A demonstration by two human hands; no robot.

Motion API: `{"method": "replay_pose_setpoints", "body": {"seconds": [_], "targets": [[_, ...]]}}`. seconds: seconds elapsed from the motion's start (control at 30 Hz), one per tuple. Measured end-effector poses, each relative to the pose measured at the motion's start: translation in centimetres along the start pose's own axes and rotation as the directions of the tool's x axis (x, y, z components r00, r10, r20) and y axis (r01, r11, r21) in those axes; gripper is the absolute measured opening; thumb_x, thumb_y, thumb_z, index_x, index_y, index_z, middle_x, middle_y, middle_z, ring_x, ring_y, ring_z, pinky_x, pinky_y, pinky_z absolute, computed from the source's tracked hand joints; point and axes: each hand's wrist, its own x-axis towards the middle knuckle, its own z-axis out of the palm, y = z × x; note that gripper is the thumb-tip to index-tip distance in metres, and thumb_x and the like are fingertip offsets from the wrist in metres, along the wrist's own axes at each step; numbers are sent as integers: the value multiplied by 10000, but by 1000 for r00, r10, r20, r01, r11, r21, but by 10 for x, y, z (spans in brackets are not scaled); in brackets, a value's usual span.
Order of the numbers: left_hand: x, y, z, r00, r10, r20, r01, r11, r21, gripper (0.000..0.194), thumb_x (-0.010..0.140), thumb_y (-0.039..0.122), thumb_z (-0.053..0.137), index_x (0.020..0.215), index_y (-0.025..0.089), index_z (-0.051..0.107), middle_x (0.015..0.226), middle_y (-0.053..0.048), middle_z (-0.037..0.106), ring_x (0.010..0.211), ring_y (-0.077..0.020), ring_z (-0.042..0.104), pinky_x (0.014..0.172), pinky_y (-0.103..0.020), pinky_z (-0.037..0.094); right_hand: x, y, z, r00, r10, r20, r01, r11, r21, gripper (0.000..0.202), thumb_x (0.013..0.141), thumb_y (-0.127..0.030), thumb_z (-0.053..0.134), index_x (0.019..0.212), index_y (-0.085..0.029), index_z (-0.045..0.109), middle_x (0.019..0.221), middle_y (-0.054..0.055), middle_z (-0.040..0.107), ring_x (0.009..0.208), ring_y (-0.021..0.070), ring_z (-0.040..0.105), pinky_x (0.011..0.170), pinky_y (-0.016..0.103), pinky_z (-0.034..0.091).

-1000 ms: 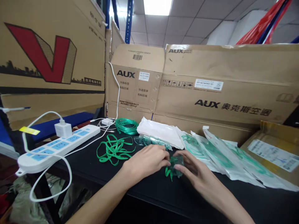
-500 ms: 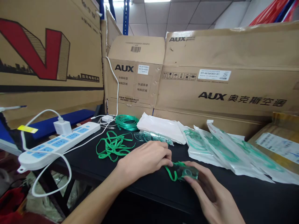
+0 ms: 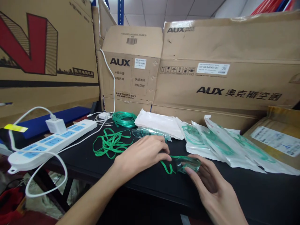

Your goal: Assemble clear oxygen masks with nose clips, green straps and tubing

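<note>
Here, between the right hand's (image 3: 212, 184) thumb and fingers, a clear, green-tinted moulded plastic piece (image 3: 189, 164) is clamped, above or against the black tabletop (image 3: 86, 162); which of these cannot be told. Just beside it, a narrow, flat green strap (image 3: 167, 168) is pinched by the left hand (image 3: 144, 153), thumb and fingertips drawn together. Left of the grip, a loose green strap tangle (image 3: 110, 145) is spread, with a glossy green tubing coil (image 3: 124, 119) set beyond. Past the left knuckles, a white flat packet (image 3: 159, 123) is seen; right of the grip, white-and-clear plastic pouches (image 3: 222, 147) are fanned, overlapping.
</note>
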Motion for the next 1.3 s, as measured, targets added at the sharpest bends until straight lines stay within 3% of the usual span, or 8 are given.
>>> {"method": "replay_pose_setpoints", "body": {"seconds": [0.1,0.17,0.27,0.6,0.8,1.03,1.17,1.3], "targets": [[5,13,8,997,57,-53,-56,998,18,325,964,468,627,1134,208,722,1137,-52,702,1093,-245,654,935,-333,480,1,0,0,1000,-25,-2,25,999,21,295,889,-436,689,1138,-284,639,1127,46,757,1000,262,766,889,320,636],[6,18,11,994,96,-45,-93,994,51,210,1010,336,586,1058,190,728,1085,-44,712,1060,-224,664,934,-326,484,1,-1,-1,999,-42,10,42,999,15,273,895,-423,688,1130,-290,645,1118,39,758,1003,259,764,896,317,634],[6,18,12,992,124,-35,-121,991,65,186,1031,225,538,983,171,709,1039,-32,709,1011,-197,668,933,-316,488,-1,-2,-2,998,-49,29,49,999,-6,253,909,-402,676,1140,-304,654,1143,31,749,1049,254,750,922,307,619],[3,5,9,994,50,-95,-46,998,38,223,1052,276,499,973,179,684,1054,-30,699,1038,-208,653,974,-342,469,0,-2,1,992,43,-119,-49,998,-45,299,901,-465,650,1130,-274,626,1103,65,762,1005,275,758,853,347,640],[5,17,15,996,64,-69,-65,998,-21,217,994,365,609,1092,196,705,1167,-46,679,1094,-230,643,933,-325,496,-2,3,1,997,-8,-72,3,998,-60,286,905,-438,664,1146,-287,628,1138,48,753,1038,260,751,893,339,629],[6,18,22,991,113,-73,-114,994,-3,238,1066,232,448,979,170,661,1022,-33,675,970,-179,646,913,-305,485,-2,3,2,999,-31,-31,29,998,-54,223,927,-393,646,1137,-321,652,1156,8,745,1067,218,736,896,268,596],[3,9,20,995,60,-76,-56,997,48,225,1067,266,452,989,173,641,1033,-43,665,969,-193,629,877,-318,475,0,0,2,988,67,-137,-73,996,-42,283,886,-465,658,1110,-293,646,1113,41,744,1024,239,737,858,292,597],[1,0,12,995,-29,-93,32,999,31,255,1063,282,458,938,172,651,1014,-37,672,911,-189,628,831,-316,461,2,0,2,921,169,-350,-201,978,-58,416,819,-569,679,1107,-275,620,1092,81,716,1006,276,724,815,333,587]]}}
